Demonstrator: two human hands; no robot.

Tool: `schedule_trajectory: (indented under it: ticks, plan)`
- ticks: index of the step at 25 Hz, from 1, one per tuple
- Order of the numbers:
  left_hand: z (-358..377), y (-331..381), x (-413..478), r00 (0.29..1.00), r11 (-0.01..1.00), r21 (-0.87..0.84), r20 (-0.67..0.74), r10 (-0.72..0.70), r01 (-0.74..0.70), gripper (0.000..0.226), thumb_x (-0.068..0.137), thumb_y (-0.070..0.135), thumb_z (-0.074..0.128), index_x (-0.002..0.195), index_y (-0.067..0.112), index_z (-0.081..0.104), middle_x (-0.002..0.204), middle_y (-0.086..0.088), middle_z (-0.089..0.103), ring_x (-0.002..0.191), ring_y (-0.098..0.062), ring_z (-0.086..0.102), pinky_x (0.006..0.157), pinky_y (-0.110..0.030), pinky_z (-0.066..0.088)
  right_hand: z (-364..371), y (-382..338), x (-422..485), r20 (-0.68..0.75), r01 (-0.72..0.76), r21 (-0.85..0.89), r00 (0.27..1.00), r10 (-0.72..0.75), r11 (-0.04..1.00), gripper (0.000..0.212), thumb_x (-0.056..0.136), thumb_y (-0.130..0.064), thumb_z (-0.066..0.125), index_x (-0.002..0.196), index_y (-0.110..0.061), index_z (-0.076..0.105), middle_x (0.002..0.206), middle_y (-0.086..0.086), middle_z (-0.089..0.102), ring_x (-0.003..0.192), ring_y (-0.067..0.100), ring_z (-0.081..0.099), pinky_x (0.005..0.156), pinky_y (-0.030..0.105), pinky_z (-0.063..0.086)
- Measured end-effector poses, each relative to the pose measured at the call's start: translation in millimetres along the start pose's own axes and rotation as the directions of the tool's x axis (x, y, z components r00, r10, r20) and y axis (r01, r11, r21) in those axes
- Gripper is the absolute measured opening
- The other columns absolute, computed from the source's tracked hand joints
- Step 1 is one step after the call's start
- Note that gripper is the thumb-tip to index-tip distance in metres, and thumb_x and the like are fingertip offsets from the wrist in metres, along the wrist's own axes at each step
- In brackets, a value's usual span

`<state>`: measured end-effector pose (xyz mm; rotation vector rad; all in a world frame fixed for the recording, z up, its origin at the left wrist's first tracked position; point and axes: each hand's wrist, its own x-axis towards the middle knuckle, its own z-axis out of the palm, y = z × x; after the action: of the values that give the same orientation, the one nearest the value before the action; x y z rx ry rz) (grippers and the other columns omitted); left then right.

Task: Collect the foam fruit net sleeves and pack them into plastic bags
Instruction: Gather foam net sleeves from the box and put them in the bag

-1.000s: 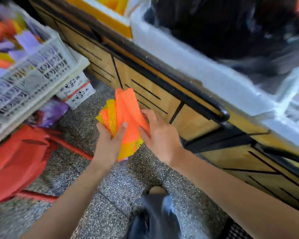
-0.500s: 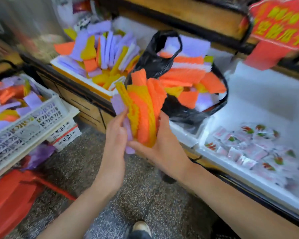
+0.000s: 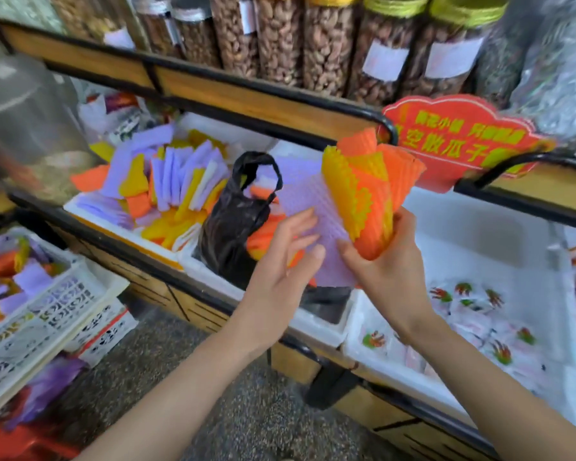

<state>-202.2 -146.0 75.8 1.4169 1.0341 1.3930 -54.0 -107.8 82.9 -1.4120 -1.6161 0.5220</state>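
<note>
My right hand (image 3: 389, 271) grips a fanned bundle of foam net sleeves (image 3: 363, 194), orange and yellow with a purple one on the left side. My left hand (image 3: 280, 261) lies with straight fingers against the purple sleeve. Just behind and left of the bundle stands a black plastic bag (image 3: 230, 227) with orange and purple sleeves inside, its handle loop upright. It sits in a white foam box (image 3: 320, 324). Further left, another white box (image 3: 90, 211) is full of loose purple, yellow and orange sleeves.
A white plastic basket (image 3: 47, 314) with more sleeves stands low at the left. A foam box (image 3: 499, 247) of small packets is at the right. Above runs a wooden shelf rail (image 3: 246, 94) with jars of nuts and a red sign (image 3: 459, 138). Speckled floor lies below.
The view has risen from the floor to the shelf. The bundle has moved up and right over the foam boxes, now held by my right hand alone, while my left hand has flattened against it.
</note>
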Motion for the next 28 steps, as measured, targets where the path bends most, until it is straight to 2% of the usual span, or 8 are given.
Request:
schedule_trajectory:
  ticks: [4, 9, 12, 15, 20, 22, 25, 28]
  plan:
    - [-20.4, -13.4, 59.3, 0.951, 0.866, 0.500, -0.256, 0.171, -0.021, 0.041, 0.087, 0.019, 0.062, 0.123, 0.026, 0.044, 0.122, 0.002, 0.044, 0.116, -0.007, 0.046, 0.095, -0.014, 0.036, -7.3, 7.0, 66.4, -0.066, 0.060, -0.172, 0.995, -0.073, 0.983, 0.068, 0.075, -0.040, 0.069, 0.129, -0.016, 0.033, 0.107, 0.001, 0.058, 0.096, 0.034, 0.060, 0.066, 0.033, 0.038]
    - [-57.9, -54.9, 104.5, 0.939, 0.601, 0.728, -0.321, -0.126, 0.330, 0.045, 0.086, 0.022, 0.066, 0.128, 0.012, 0.052, 0.112, -0.005, 0.065, 0.108, -0.026, 0.061, 0.086, -0.032, 0.046, 19.7, 11.7, 122.0, 0.053, 0.337, -0.495, 0.932, -0.359, 0.801, 0.070, 0.070, -0.048, 0.065, 0.129, -0.016, 0.042, 0.106, 0.007, 0.057, 0.096, 0.033, 0.055, 0.061, 0.038, 0.047]
    - [-70.9, -47.6, 116.3, 0.878, 0.778, 0.537, -0.476, -0.041, 0.327, 0.008, 0.089, 0.008, 0.060, 0.085, 0.013, 0.063, 0.071, 0.004, 0.064, 0.072, -0.011, 0.063, 0.063, -0.021, 0.039, 51.0, 26.6, 131.7, 0.271, 0.502, -0.620, 0.858, -0.436, 0.603, 0.078, 0.055, -0.048, 0.082, 0.121, -0.020, 0.051, 0.092, 0.003, 0.060, 0.078, 0.027, 0.058, 0.055, 0.032, 0.050]
    - [-85.4, -22.5, 132.4, 0.728, 0.951, 0.155, -0.679, -0.094, 0.268, 0.027, 0.090, 0.001, 0.054, 0.070, 0.020, 0.056, 0.062, 0.001, 0.055, 0.050, 0.004, 0.051, 0.058, -0.017, 0.039, 86.9, 39.8, 125.4, 0.463, 0.669, -0.591, 0.739, -0.490, 0.451, 0.084, 0.046, -0.024, 0.087, 0.122, -0.025, 0.049, 0.098, 0.002, 0.063, 0.077, 0.027, 0.057, 0.059, 0.034, 0.049]
    - [-71.5, -21.7, 136.1, 0.943, 0.868, 0.490, -0.321, 0.090, 0.084, 0.012, 0.084, 0.019, 0.060, 0.080, 0.029, 0.057, 0.076, 0.011, 0.059, 0.074, -0.002, 0.056, 0.073, -0.014, 0.043, 137.7, 32.5, 128.5, 0.676, 0.817, -0.459, 0.576, -0.459, 0.349, 0.052, 0.054, -0.021, 0.076, 0.104, -0.012, 0.067, 0.085, 0.004, 0.062, 0.070, 0.024, 0.054, 0.062, 0.029, 0.045]
    - [-69.3, -40.0, 133.6, 0.984, 0.780, 0.625, -0.143, 0.104, 0.008, 0.005, 0.081, 0.027, 0.055, 0.085, 0.030, 0.055, 0.084, 0.016, 0.058, 0.085, -0.006, 0.053, 0.081, -0.012, 0.038, 139.5, 25.2, 130.1, 0.723, 0.786, -0.417, 0.592, -0.357, 0.457, 0.051, 0.049, -0.031, 0.082, 0.090, -0.004, 0.069, 0.078, 0.008, 0.060, 0.069, 0.024, 0.053, 0.063, 0.029, 0.046]
    - [-73.5, -58.2, 137.4, 0.998, 0.743, 0.669, -0.037, 0.047, -0.010, 0.009, 0.087, 0.016, 0.053, 0.095, 0.019, 0.054, 0.091, 0.006, 0.056, 0.090, -0.008, 0.051, 0.082, -0.019, 0.038, 122.0, 30.7, 129.6, 0.724, 0.504, -0.195, 0.653, -0.223, 0.841, 0.073, 0.072, -0.032, 0.076, 0.130, -0.003, 0.043, 0.127, 0.008, 0.049, 0.116, 0.023, 0.044, 0.097, 0.026, 0.036]
    - [-75.3, -71.1, 143.4, 0.999, 0.680, 0.733, 0.051, -0.002, -0.036, 0.010, 0.093, 0.014, 0.053, 0.103, 0.013, 0.053, 0.098, 0.002, 0.054, 0.096, -0.015, 0.051, 0.087, -0.034, 0.042, 85.7, 38.2, 124.5, 0.655, 0.280, -0.073, 0.737, -0.166, 0.957, 0.092, 0.075, -0.047, 0.072, 0.146, -0.017, 0.022, 0.147, -0.011, 0.022, 0.134, 0.004, 0.021, 0.111, 0.018, 0.016]
